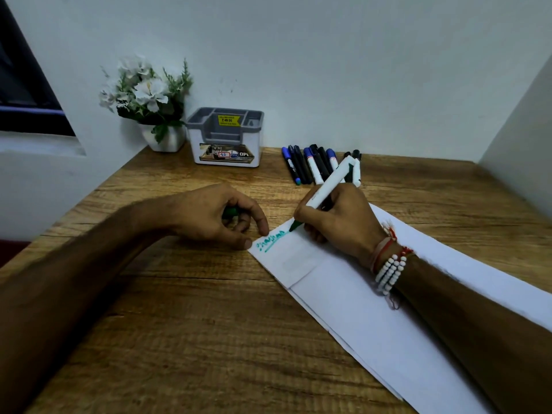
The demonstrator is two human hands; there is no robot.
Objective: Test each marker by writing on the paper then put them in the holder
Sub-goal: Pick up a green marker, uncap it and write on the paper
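Green marker (325, 185) is pinched in the fingers of the right hand (337, 225), its tip set on the white paper (358, 312) at the end of green writing. The green cap (230, 211) is enclosed in the curled left hand (206, 216) — one fingertip is pressed on the paper's corner. Remaining markers (310, 167) are laid on the table (179, 324), near the holder (225, 138).

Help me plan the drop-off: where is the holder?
In the head view the holder stands at the back of the table, left of centre, between the flower pot and the loose markers.
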